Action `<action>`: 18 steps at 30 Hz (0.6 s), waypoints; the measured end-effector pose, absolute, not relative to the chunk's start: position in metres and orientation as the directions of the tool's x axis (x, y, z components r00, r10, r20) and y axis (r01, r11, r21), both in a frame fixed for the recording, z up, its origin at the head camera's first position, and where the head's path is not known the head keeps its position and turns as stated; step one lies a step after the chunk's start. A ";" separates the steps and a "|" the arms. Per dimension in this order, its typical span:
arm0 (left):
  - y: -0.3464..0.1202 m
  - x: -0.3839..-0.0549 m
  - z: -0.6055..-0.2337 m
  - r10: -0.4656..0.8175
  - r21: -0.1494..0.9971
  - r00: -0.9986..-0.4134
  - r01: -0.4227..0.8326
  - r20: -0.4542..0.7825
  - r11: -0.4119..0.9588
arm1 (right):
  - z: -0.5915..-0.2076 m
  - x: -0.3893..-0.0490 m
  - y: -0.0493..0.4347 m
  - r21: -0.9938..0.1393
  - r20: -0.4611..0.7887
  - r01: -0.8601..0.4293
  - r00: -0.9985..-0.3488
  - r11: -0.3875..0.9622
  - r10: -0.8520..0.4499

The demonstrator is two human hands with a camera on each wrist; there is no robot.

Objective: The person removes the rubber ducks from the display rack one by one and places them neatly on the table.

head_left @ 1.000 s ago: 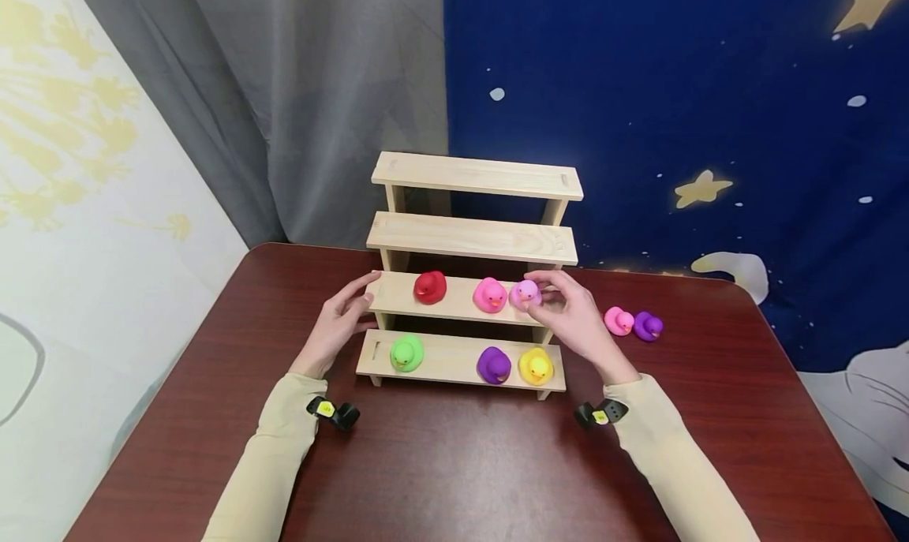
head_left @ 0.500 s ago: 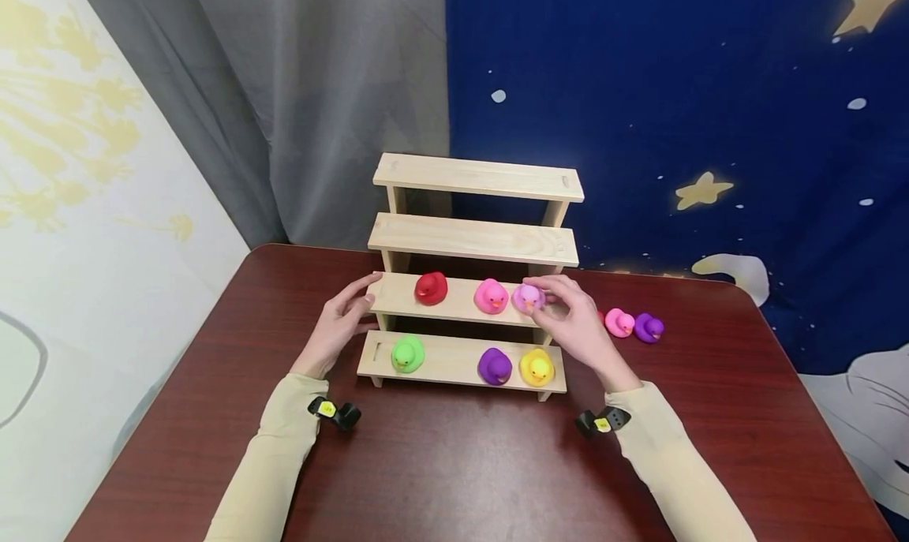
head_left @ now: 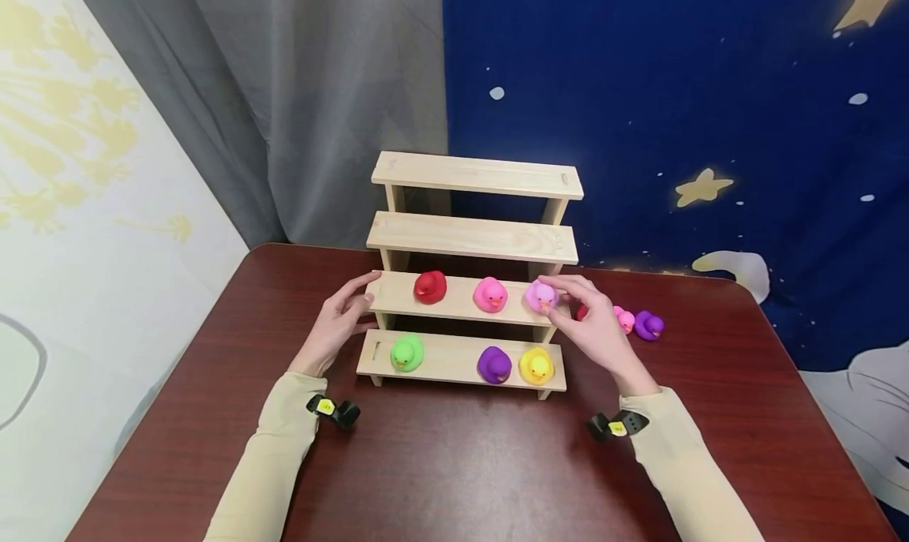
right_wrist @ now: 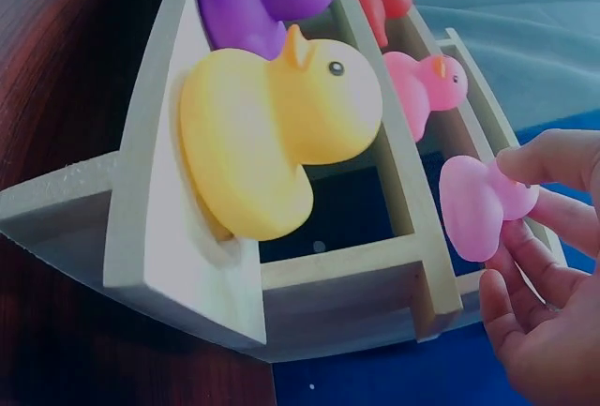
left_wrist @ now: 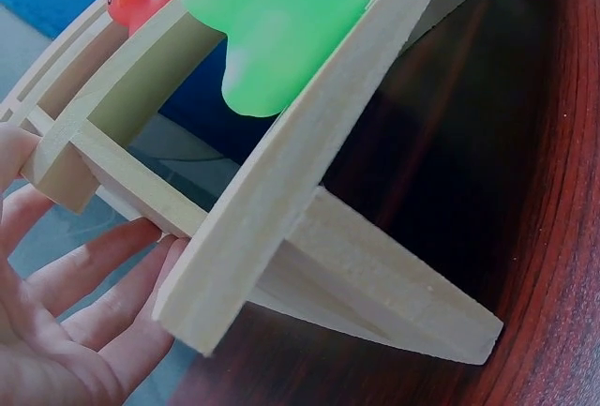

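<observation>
A stepped wooden stand [head_left: 469, 236] carries rubber ducks on its two lower tiers. My left hand [head_left: 336, 325] grips the left end of the second tier from the bottom, its fingers against the side piece in the left wrist view. My right hand [head_left: 591, 325] pinches a lilac duck [head_left: 540, 296] at that tier's right end, thumb and finger on its head in the right wrist view. Left of it on this tier sit a pink duck [head_left: 490, 295] and a red duck [head_left: 430, 287]. Below are a green duck [head_left: 407, 353], a purple duck [head_left: 494, 365] and a yellow duck [head_left: 536, 366].
On the dark wooden table [head_left: 454, 463], right of the stand, another purple duck [head_left: 649, 326] and a second pink duck [head_left: 625, 319] stand near a red one, partly behind my right hand. Grey and blue star-patterned curtains hang behind the stand.
My right hand has moved slightly right along the second tier with the lilac duck, widening its gap from the pink duck. The left hand has stayed in place on the stand.
</observation>
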State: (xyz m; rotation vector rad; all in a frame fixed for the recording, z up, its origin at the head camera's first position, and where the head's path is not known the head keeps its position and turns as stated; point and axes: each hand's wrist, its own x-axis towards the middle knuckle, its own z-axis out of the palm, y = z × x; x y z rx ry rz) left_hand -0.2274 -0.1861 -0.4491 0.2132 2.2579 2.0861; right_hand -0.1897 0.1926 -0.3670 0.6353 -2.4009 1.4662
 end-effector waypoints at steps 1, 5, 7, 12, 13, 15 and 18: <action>-0.186 -0.228 -0.449 0.142 0.996 -0.989 0.059 0.049 0.073 | -0.367 -0.189 0.194 -0.778 0.429 -0.486 -0.874 0.399 -0.227; -0.186 -0.227 -0.450 0.136 0.996 -0.990 0.047 0.037 0.074 | -0.367 -0.185 0.199 -0.789 0.405 -0.457 -0.890 0.410 -0.210; -0.186 -0.227 -0.450 0.134 0.997 -0.990 0.041 0.032 0.070 | -0.367 -0.183 0.201 -0.793 0.399 -0.449 -0.894 0.412 -0.205; -0.186 -0.227 -0.449 0.141 0.997 -0.989 0.042 0.033 0.063 | -0.367 -0.180 0.207 -0.781 0.410 -0.452 -0.892 0.431 -0.192; -0.186 -0.227 -0.449 0.143 0.997 -0.989 0.044 0.034 0.062 | -0.367 -0.179 0.208 -0.778 0.414 -0.454 -0.890 0.434 -0.189; -0.186 -0.227 -0.448 0.145 0.997 -0.989 0.051 0.041 0.063 | -0.367 -0.178 0.211 -0.778 0.418 -0.453 -0.891 0.436 -0.180; -0.186 -0.226 -0.449 0.142 0.997 -0.989 0.053 0.044 0.062 | -0.367 -0.177 0.216 -0.785 0.415 -0.447 -0.893 0.429 -0.172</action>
